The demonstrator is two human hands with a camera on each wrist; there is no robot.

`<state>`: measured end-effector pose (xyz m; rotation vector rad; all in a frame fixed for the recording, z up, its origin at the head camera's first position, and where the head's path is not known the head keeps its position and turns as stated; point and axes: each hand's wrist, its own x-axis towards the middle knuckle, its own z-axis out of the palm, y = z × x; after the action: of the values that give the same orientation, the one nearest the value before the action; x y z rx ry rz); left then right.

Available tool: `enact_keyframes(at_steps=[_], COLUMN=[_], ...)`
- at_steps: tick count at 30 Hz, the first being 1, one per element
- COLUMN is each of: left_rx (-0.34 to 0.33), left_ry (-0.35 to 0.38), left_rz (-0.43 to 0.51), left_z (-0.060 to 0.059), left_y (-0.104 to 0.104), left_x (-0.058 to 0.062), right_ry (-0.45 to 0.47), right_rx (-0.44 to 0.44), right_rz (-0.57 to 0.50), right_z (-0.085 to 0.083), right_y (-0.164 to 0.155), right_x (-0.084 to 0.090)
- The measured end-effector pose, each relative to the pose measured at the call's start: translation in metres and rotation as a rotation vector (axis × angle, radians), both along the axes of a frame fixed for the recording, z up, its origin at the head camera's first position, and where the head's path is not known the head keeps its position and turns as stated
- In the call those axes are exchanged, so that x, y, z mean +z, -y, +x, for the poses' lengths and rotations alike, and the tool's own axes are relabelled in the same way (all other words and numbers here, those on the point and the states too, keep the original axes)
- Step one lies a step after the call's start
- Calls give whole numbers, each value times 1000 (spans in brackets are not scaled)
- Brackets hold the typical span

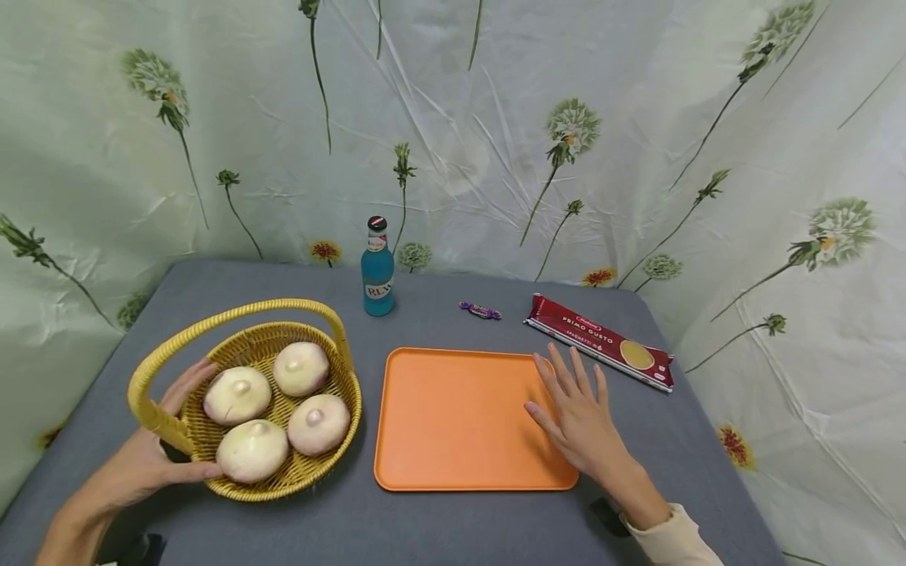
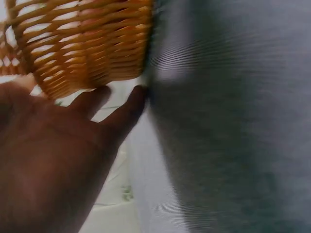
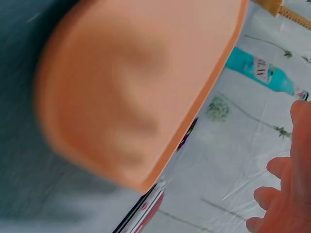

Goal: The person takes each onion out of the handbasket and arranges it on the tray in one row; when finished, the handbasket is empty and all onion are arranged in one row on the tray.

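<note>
A yellow wicker basket [image 1: 283, 487] with an arched handle stands at the left of the table, holding several round white turnips [image 1: 252, 452] tinged purple. Around its left side spreads my left hand [image 1: 152, 452], thumb at the front rim and fingers along the back left. The left wrist view shows fingertips right at the woven wall [image 2: 92, 53], low by the table. My right hand [image 1: 576, 417] hovers palm down with fingers spread over the right edge of an orange tray [image 1: 467, 424], holding nothing. In the right wrist view, its fingers [image 3: 274, 199] extend beside the tray.
Behind the tray stands a blue glass bottle [image 1: 378, 275]. A purple wrapped candy [image 1: 480, 310] lies to its right, and a red spaghetti pack [image 1: 602, 342] lies slanted at the back right. Flower-printed cloth [image 1: 467, 157] hangs behind the grey table [image 1: 453, 527].
</note>
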<state>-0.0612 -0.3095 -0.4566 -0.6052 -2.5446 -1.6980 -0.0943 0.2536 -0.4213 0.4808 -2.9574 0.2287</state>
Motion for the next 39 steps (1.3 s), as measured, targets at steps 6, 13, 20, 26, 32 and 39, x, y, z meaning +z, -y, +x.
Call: enact_keyframes(at_steps=[6,13,20,26,32,39], left_rx=[-49,-41,-26,-33,-30,-19], left_ry=[23,35,1,8,1,23], left_rz=[-7,-56,-106,-91,-66,-63], left_z=[-2,-3,-4,-3,-2,-2], left_y=[4,0,1,2,1,0], left_x=[3,2,-2,-3,-5,-4], right_ry=[-4,-44,-47,-15,2,1], right_rx=[56,125,187,224,249,327], right_rz=[-44,-72,-106,-117,-112,-116], right_z=[-2,-5,-8,-10,-10,-9], right_y=[20,42,66,84,99,117], right_x=[3,4,7,11,14,17])
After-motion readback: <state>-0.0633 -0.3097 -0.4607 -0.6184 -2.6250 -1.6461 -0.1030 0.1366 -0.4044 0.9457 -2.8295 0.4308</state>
